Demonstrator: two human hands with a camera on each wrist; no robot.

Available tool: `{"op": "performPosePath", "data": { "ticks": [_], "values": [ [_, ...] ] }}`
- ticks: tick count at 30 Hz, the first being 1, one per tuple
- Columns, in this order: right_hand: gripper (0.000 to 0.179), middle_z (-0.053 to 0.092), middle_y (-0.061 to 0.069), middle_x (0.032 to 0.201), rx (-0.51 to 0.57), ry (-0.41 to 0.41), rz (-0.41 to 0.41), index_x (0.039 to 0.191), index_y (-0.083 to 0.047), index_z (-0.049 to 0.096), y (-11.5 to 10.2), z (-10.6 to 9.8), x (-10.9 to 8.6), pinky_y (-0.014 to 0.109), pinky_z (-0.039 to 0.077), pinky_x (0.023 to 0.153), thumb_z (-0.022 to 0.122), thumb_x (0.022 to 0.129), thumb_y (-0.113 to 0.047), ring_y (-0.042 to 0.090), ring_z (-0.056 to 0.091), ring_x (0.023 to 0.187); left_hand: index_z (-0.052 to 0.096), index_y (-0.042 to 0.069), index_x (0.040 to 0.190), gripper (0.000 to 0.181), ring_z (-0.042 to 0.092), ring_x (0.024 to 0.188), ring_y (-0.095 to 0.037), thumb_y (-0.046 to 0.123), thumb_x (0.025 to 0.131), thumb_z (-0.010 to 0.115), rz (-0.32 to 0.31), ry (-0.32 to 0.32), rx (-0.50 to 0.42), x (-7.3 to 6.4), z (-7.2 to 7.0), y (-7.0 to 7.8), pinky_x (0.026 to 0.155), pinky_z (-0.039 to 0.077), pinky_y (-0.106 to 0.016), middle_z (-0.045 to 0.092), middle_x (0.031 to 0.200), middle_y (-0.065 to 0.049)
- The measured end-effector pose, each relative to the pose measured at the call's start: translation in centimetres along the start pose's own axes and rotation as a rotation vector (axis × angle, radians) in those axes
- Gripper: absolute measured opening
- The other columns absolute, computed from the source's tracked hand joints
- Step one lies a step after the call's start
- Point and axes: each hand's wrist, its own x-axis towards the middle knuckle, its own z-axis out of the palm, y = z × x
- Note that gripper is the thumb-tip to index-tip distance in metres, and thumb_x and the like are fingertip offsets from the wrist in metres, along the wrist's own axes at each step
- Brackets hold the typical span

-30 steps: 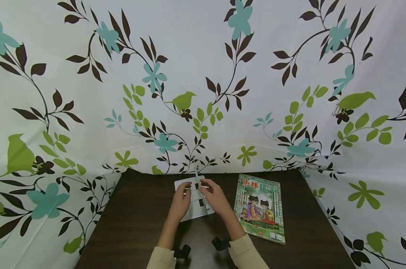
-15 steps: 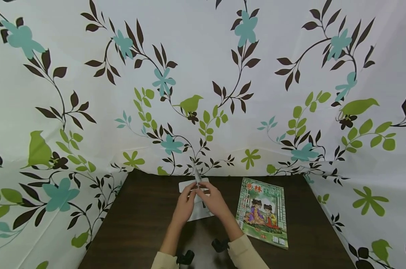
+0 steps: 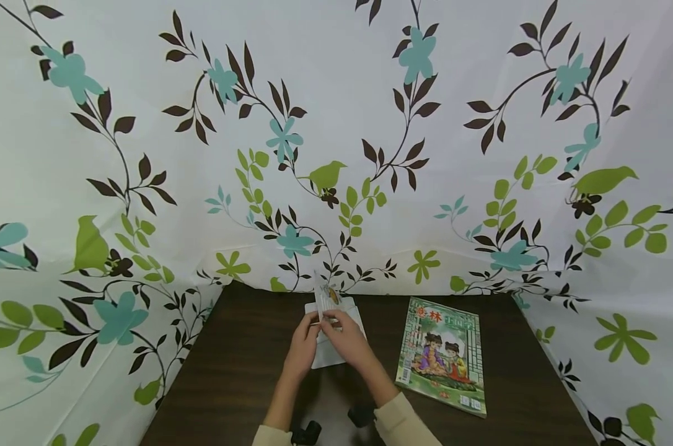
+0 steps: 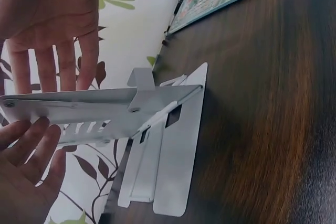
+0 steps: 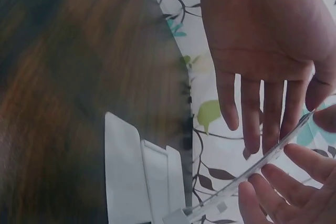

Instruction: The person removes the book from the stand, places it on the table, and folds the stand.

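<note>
Up stands the panel (image 4: 113,107), left hand (image 3: 302,339) and right hand (image 3: 346,339) pinching it, adjustment seemingly unfinished, magazine (image 3: 441,356) untouched toward three o'clock!

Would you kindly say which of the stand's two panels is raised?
The slotted upper panel, between the left hand and right hand; the base plate lies on the table.

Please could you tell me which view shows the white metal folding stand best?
The left wrist view: the white metal folding stand appears large, its base and slotted panel visible. The head view shows it smaller, partly behind the left hand and right hand; the right wrist view crops its base.
</note>
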Motion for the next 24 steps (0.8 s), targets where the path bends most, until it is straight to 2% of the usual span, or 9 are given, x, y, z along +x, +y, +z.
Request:
{"op": "performPosePath", "data": {
  "ticks": [3,7,11,15,20,24],
  "values": [
    [0.04,0.065,0.016,0.146,-0.017,-0.006,0.011,0.137,-0.01,0.07,-0.1,0.6,-0.2,0.057,0.056,0.1,0.063,0.108,-0.036,0.038,0.068,0.126,0.064,0.005,0.143,0.037,0.068,0.124,-0.033,0.012,0.111,0.047,-0.017,0.014,0.004,-0.3,-0.4,-0.1,0.101,0.054,-0.048,0.07,0.137,-0.018],
    [0.038,0.067,0.014,0.142,-0.034,-0.032,0.014,0.134,-0.011,0.072,-0.1,1.5,-0.4,0.059,0.056,0.099,0.062,0.108,-0.037,0.038,0.067,0.126,0.064,0.001,0.141,0.036,0.07,0.109,-0.025,0.013,0.111,0.049,-0.056,0.063,0.064,-0.7,-1.0,-0.2,0.09,0.055,-0.043,0.074,0.126,-0.016],
    [0.033,0.069,0.013,0.138,-0.062,-0.066,-0.018,0.131,-0.011,0.074,0.2,2.5,-0.4,0.058,0.056,0.1,0.064,0.108,-0.033,0.038,0.067,0.126,0.065,-0.001,0.14,0.037,0.065,0.089,-0.018,0.013,0.108,0.051,-0.113,0.13,0.12,-0.9,-1.6,-0.6,0.078,0.052,-0.035,0.075,0.109,-0.012],
    [0.031,0.069,0.011,0.134,-0.139,-0.085,-0.068,0.131,-0.008,0.073,0.5,3.5,-0.5,0.056,0.055,0.102,0.065,0.106,-0.026,0.036,0.067,0.124,0.068,-0.002,0.136,0.036,0.059,0.077,-0.015,0.011,0.106,0.052,-0.138,0.172,0.15,-1.0,-2.0,-1.3,0.068,0.048,-0.031,0.074,0.098,-0.01],
    [0.03,0.071,0.012,0.131,-0.213,-0.101,-0.12,0.128,-0.005,0.074,0.8,4.5,-0.9,0.057,0.053,0.104,0.067,0.104,-0.021,0.036,0.066,0.126,0.071,0.0,0.132,0.033,0.056,0.07,-0.015,0.013,0.107,0.054,-0.187,0.201,0.179,-1.7,-2.4,-2.3,0.062,0.043,-0.033,0.075,0.095,-0.008],
    [0.031,0.071,0.01,0.133,-0.247,-0.131,-0.107,0.128,-0.008,0.076,1.2,5.3,-1.0,0.055,0.054,0.106,0.068,0.103,-0.025,0.034,0.066,0.128,0.072,0.003,0.131,0.032,0.059,0.072,-0.016,0.016,0.108,0.055,-0.229,0.217,0.223,-2.1,-2.7,-3.3,0.062,0.043,-0.036,0.077,0.095,-0.006]
  ]
}}
